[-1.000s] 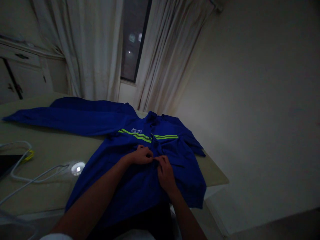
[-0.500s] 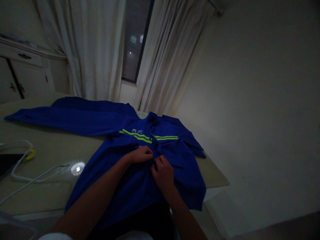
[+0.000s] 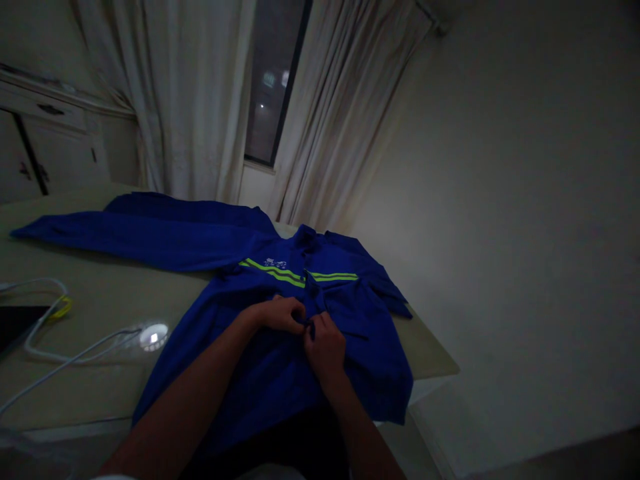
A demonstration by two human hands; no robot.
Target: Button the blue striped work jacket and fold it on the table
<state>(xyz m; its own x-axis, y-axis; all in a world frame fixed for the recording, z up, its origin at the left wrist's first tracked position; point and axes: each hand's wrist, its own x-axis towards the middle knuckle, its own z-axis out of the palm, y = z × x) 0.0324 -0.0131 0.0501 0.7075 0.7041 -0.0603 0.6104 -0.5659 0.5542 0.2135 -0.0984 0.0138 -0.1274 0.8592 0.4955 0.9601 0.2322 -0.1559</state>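
A blue work jacket (image 3: 200,243) with yellow-green chest stripes and a small white print lies spread on the table, collar away from me, one long sleeve stretched to the left. At the middle of its front, below the stripes, my left hand (image 3: 281,313) pinches the jacket's front edge between thumb and fingers. Close beside it on the right, my right hand (image 3: 326,341) grips the facing edge, fingers curled. The fingertips of both hands nearly meet over the front opening. Any button between them is too small and dark to make out.
The pale tabletop (image 3: 90,393) carries a white cable (image 3: 60,360), a dark flat device (image 3: 23,325) and a shiny round white object (image 3: 153,337) on the left. Curtains (image 3: 200,100) and a window stand behind, a cabinet (image 3: 60,147) back left, a wall on the right.
My left hand has tilted and dropped slightly, its thumb now lower against the cloth near the right fingertips. The right hand stays almost in place. The jacket lies as before.
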